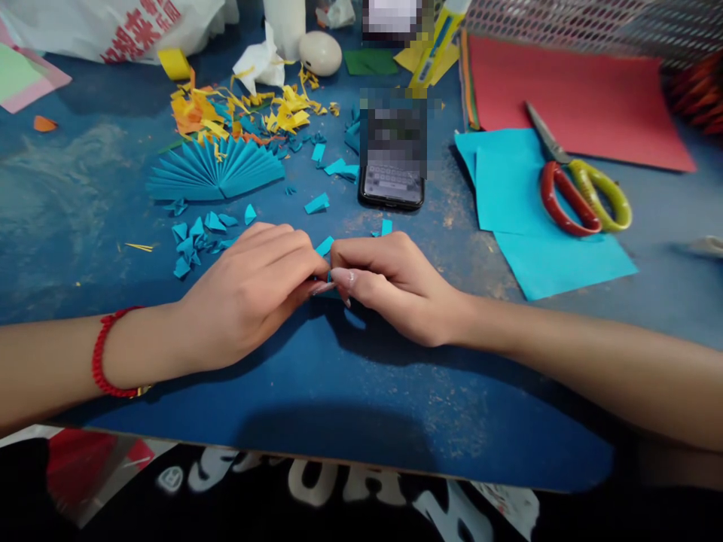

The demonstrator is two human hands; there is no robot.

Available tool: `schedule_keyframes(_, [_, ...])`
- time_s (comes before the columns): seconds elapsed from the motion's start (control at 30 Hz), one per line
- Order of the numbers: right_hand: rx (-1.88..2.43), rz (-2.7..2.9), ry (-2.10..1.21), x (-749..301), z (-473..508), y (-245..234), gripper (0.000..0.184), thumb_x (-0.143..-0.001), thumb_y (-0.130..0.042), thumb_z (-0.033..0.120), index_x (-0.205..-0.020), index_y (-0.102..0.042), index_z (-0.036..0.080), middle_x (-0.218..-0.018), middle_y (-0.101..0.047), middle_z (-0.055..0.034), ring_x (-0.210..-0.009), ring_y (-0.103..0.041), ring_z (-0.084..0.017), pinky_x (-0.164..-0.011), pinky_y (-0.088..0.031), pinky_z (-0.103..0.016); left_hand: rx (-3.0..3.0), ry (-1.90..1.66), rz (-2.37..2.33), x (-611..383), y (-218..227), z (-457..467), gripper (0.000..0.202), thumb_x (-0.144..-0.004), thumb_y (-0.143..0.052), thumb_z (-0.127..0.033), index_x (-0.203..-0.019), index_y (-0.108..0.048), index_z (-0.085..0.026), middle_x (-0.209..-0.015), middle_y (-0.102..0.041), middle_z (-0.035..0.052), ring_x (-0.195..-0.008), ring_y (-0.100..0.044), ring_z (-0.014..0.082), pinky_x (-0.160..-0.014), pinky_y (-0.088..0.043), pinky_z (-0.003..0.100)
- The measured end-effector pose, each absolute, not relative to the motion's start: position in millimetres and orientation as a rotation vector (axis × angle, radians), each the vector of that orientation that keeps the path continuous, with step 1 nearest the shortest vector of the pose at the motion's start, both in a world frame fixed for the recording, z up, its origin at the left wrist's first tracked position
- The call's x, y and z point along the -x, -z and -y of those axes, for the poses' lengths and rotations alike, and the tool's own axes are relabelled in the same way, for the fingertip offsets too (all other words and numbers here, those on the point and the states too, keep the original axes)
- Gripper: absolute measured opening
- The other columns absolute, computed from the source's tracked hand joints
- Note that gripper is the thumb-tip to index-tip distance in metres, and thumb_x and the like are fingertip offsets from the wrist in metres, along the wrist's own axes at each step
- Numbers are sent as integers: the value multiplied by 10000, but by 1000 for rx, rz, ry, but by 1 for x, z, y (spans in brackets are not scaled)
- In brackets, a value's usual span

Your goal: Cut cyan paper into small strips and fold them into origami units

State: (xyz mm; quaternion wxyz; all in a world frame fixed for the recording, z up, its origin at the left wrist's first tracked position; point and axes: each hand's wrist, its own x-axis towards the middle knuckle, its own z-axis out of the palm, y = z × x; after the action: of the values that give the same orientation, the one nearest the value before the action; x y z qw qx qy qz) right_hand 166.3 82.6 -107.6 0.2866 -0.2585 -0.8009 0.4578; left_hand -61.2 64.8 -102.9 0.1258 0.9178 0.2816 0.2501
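Observation:
Over the blue table, the fingertips of my left hand (260, 286) and my right hand (395, 286) meet in a pinch. A small piece of blue paper (325, 246) shows between them, mostly hidden by the fingers, so its folds cannot be made out. Both hands are closed, the right thumb lying along the near side. Just beyond my left hand lie several small folded blue paper pieces (192, 245). A pleated blue paper fan (226, 175) rests behind these. Loose blue scraps (317, 203) are scattered beyond the fingertips.
A phone (392, 184) lies beyond my hands. To the right, scissors (581, 188) rest on blue paper sheets (508, 196), with red paper (570, 98) behind. Yellow and orange scraps (288, 109), a whitish egg-shaped object (320, 53) and a plastic bag (124, 26) are farther back.

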Motion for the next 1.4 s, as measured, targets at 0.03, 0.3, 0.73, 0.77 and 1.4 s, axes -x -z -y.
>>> schedule_keyframes(0.03, [689, 2142, -1220, -166, -83, 108, 368, -1046, -472, 342, -705, -463, 202, -620, -440, 44, -597, -356, -100, -618, -227, -304, -2668, -729, -823, 61, 103, -65, 192, -1124, -467, -232, -996, -608, -219, -875, -656, 52, -829, -588, 251, -783, -424, 392])
schedule_keyframes(0.3, [691, 2131, -1221, -165, -83, 109, 274, -937, -520, 254, -676, -451, 207, -595, -406, 54, -580, -339, -93, -592, -227, -290, -2682, -720, -816, 61, 104, -66, 198, -1105, -492, -229, -974, -640, -214, -854, -660, 53, -816, -600, 258, -774, -416, 392])
schedule_keyframes(0.73, [647, 2172, -1185, -167, -84, 109, 254, -964, -540, 244, -718, -510, 189, -617, -444, 60, -583, -358, -82, -604, -265, -270, -2433, -685, -859, 64, 96, -64, 122, -1043, -553, -282, -979, -644, -233, -871, -690, 26, -827, -646, 224, -798, -446, 395])
schedule_keyframes(0.77, [643, 2178, -1177, -167, -84, 109, 251, -965, -539, 242, -721, -512, 188, -618, -449, 60, -582, -361, -82, -605, -266, -269, -2427, -688, -860, 64, 96, -65, 121, -1041, -558, -280, -973, -646, -232, -868, -690, 24, -822, -646, 221, -796, -446, 393])
schedule_keyframes(1.4, [627, 2224, -1149, -168, -83, 110, 253, -987, -527, 240, -739, -508, 194, -620, -466, 61, -577, -354, -86, -609, -269, -270, -2344, -696, -950, 62, 101, -65, 208, -1012, -552, -352, -889, -682, -244, -836, -716, 29, -811, -657, 235, -799, -474, 393])
